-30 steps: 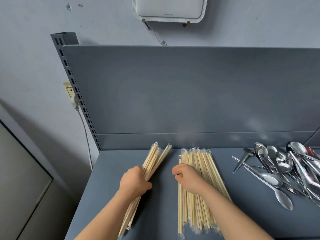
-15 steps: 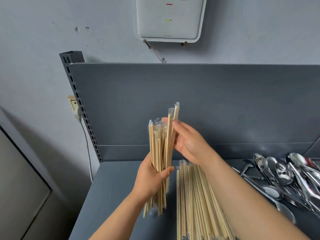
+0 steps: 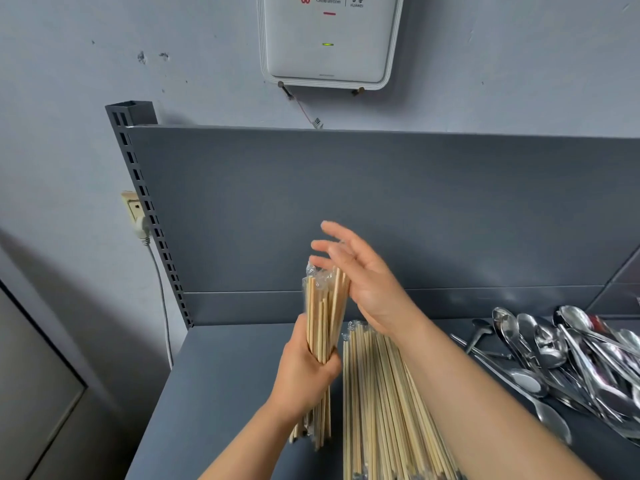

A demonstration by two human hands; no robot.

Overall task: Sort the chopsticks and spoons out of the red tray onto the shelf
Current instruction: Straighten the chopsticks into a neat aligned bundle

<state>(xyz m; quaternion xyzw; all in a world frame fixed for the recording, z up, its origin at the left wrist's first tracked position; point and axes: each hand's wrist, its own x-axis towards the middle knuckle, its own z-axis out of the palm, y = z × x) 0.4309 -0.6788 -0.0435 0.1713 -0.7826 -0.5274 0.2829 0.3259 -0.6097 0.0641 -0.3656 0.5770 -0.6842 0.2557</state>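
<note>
Over a grey shelf [image 3: 221,393], the left hand [image 3: 304,375] grips a wrapped chopstick bundle [image 3: 325,306] upright, the right hand [image 3: 367,282] is spread open with straight fingers by its top, a chopstick pile [image 3: 388,410] lies on the shelf, and spoons [image 3: 554,348] are heaped far right.

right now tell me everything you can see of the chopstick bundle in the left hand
The chopstick bundle is a sheaf of pale wooden sticks in clear plastic sleeves that crinkle at the top. It stands nearly upright, slightly fanned, over the grey shelf, just left of the flat chopstick pile. The left hand grips it around the middle; the open right hand lies against its top end. Whether its lower ends touch the shelf is unclear.
</note>
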